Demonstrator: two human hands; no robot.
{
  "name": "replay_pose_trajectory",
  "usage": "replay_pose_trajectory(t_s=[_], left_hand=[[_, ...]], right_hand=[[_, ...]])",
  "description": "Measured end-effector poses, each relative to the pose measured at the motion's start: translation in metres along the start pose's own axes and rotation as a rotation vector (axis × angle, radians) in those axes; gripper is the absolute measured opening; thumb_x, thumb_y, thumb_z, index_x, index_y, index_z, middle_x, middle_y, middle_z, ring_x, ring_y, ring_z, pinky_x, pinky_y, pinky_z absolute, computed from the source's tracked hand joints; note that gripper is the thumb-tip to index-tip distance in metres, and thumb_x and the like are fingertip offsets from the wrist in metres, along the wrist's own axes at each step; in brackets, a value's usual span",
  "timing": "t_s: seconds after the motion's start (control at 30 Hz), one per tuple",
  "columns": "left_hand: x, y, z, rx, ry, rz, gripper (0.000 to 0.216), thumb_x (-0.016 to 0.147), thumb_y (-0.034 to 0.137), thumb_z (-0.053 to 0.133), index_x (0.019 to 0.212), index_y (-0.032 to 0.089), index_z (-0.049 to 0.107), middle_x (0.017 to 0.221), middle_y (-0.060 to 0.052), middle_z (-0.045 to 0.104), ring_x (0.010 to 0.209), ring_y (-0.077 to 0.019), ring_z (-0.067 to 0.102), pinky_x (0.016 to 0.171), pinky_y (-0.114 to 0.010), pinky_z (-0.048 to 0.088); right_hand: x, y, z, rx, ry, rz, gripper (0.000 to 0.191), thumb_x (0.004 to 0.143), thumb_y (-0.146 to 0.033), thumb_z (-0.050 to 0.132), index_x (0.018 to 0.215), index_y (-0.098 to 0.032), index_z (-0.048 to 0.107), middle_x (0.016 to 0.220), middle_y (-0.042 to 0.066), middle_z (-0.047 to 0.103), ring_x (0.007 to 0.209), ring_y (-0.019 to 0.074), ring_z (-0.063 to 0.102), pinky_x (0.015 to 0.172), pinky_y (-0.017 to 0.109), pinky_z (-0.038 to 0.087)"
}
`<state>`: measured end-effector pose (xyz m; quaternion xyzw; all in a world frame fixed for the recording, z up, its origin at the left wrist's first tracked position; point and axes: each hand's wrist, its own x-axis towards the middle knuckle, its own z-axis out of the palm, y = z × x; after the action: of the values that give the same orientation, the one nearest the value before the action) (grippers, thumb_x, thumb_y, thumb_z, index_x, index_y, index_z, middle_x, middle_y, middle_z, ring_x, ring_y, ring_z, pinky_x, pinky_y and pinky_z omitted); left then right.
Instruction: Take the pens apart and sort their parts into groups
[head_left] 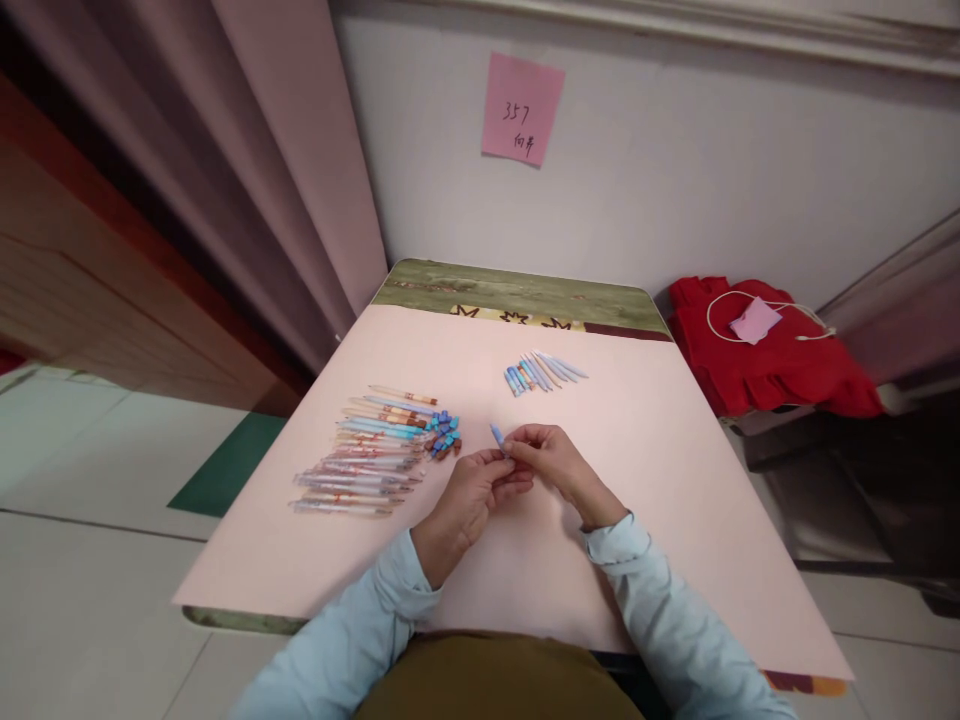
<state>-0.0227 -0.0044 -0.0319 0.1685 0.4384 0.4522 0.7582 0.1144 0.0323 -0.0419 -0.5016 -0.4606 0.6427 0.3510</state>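
Note:
Above the middle of the table, both hands meet around a slim blue pen (pixel 496 435), its pointed end facing up and away from me. My right hand (pixel 559 465) pinches it between thumb and fingertips. Curled just below, my left hand (pixel 474 492) closes on its lower part, which the fingers mostly hide. To the left lie many pens in rows (pixel 375 460), some in clear wrapping. A small heap of blue and brown pen caps (pixel 444 432) touches their right ends. Farther back, a fan of pens and short barrel pieces (pixel 544 372) lies on the table.
A pale pink sheet (pixel 637 430) covers most of the table, leaving a green wood-patterned strip (pixel 525 283) at the back. Red cloth (pixel 765 370) with a white cord lies at the right. A pink note (pixel 523 110) is on the wall; a curtain (pixel 292 130) hangs left.

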Motion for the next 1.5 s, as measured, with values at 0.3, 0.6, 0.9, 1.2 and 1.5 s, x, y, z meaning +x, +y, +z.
replay_pose_trajectory(t_s=[0.3, 0.6, 0.9, 1.2, 1.5], left_hand=[[0.007, 0.004, 0.004, 0.004, -0.033, 0.095, 0.011, 0.077, 0.008, 0.06, 0.08, 0.006, 0.069, 0.078, -0.014, 0.073, 0.07, -0.02, 0.071, 0.072, -0.032, 0.059], [0.017, -0.004, -0.001, 0.037, 0.037, 0.114, 0.009, 0.08, 0.018, 0.066, 0.08, 0.01, 0.063, 0.072, -0.011, 0.072, 0.064, -0.0191, 0.07, 0.064, -0.03, 0.059], [0.026, 0.009, 0.006, 0.173, 0.136, 0.135, 0.014, 0.084, 0.023, 0.065, 0.087, 0.013, 0.055, 0.071, -0.01, 0.07, 0.057, -0.0175, 0.069, 0.056, -0.029, 0.057], [0.067, 0.036, 0.003, 0.127, 0.253, 0.278, 0.025, 0.078, 0.008, 0.065, 0.099, 0.014, 0.053, 0.077, -0.001, 0.062, 0.059, -0.0116, 0.065, 0.068, -0.029, 0.055], [0.079, 0.047, 0.0, 0.106, 0.223, 0.248, 0.024, 0.073, 0.009, 0.07, 0.092, 0.014, 0.056, 0.074, -0.002, 0.065, 0.064, -0.0123, 0.066, 0.072, -0.028, 0.054]], right_hand=[[0.009, 0.011, 0.003, -0.223, 0.169, -0.088, 0.031, 0.074, -0.047, 0.071, 0.075, -0.017, 0.071, 0.07, 0.004, 0.069, 0.064, 0.0166, 0.061, 0.059, 0.028, 0.048], [-0.002, 0.014, 0.003, -0.26, 0.198, -0.103, 0.022, 0.075, -0.038, 0.07, 0.087, -0.021, 0.075, 0.083, 0.006, 0.075, 0.072, 0.0208, 0.068, 0.065, 0.032, 0.054], [0.027, 0.007, -0.004, -0.383, 0.354, -0.099, 0.022, 0.072, -0.038, 0.068, 0.081, -0.019, 0.075, 0.07, 0.003, 0.072, 0.066, 0.0189, 0.065, 0.062, 0.029, 0.049], [0.064, -0.021, 0.01, -0.964, 0.527, -0.064, 0.017, 0.079, -0.028, 0.06, 0.073, -0.022, 0.075, 0.073, 0.006, 0.073, 0.07, 0.0192, 0.065, 0.06, 0.027, 0.038], [0.073, -0.008, 0.015, -1.099, 0.584, -0.055, 0.022, 0.088, -0.029, 0.055, 0.087, -0.018, 0.075, 0.084, 0.013, 0.074, 0.078, 0.0223, 0.067, 0.068, 0.029, 0.041]])
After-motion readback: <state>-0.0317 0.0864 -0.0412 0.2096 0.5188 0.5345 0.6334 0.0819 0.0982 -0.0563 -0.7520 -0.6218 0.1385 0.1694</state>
